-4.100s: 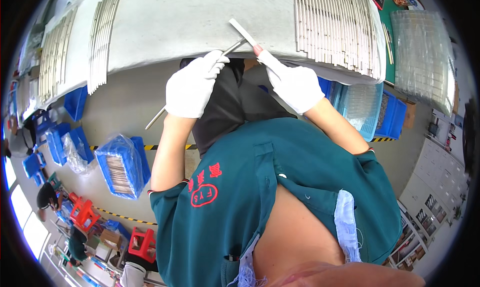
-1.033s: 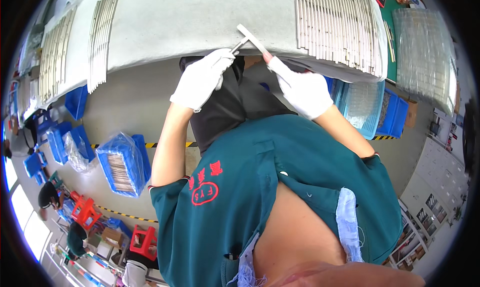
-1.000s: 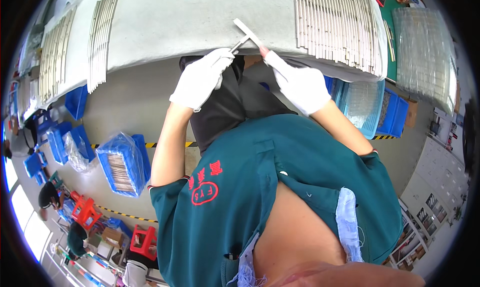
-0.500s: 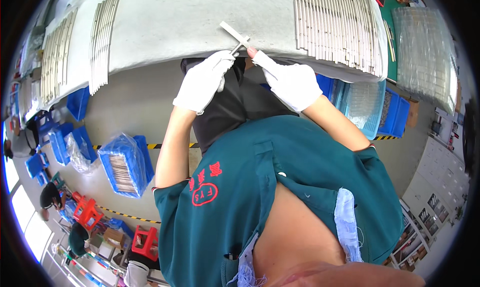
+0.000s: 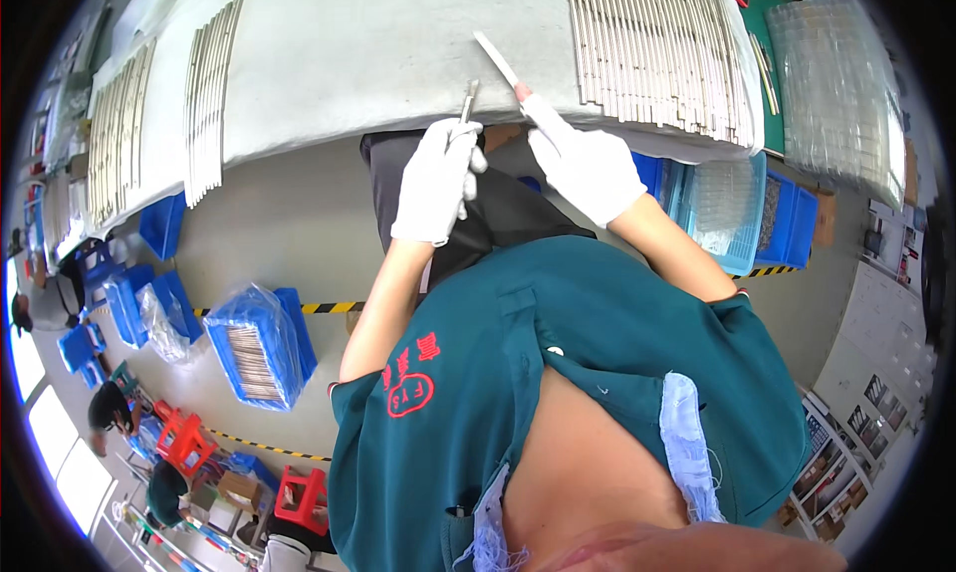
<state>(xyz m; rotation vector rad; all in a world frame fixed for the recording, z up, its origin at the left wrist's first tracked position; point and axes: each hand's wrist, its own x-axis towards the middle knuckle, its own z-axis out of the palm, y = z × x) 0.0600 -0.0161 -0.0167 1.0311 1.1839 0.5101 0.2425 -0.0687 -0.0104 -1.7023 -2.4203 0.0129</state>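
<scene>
My left hand [image 5: 436, 182], in a white glove, is closed on a narrow metal rod [image 5: 469, 98] whose end sticks up past the fingers. My right hand [image 5: 595, 172], also gloved but with a bare fingertip showing, grips a slim white strip [image 5: 496, 58] that points up and to the left. A short gap lies between the rod and the strip. Both hands are at the near edge of a table with a pale cloth [image 5: 398, 44]. Right of them lies a wide row of metal strips [image 5: 652, 59].
Smaller rows of metal strips [image 5: 211, 94] lie at the table's left. Clear plastic trays [image 5: 835, 94] are stacked at far right. Blue bins [image 5: 790, 224] stand below the table at right, and a bagged blue crate of rods [image 5: 249, 358] is on the floor at left. Other people work at lower left.
The rod and the white strip were crossed and touching; now they are apart. My left hand has moved right and slightly down, and the white strip is steeper.
</scene>
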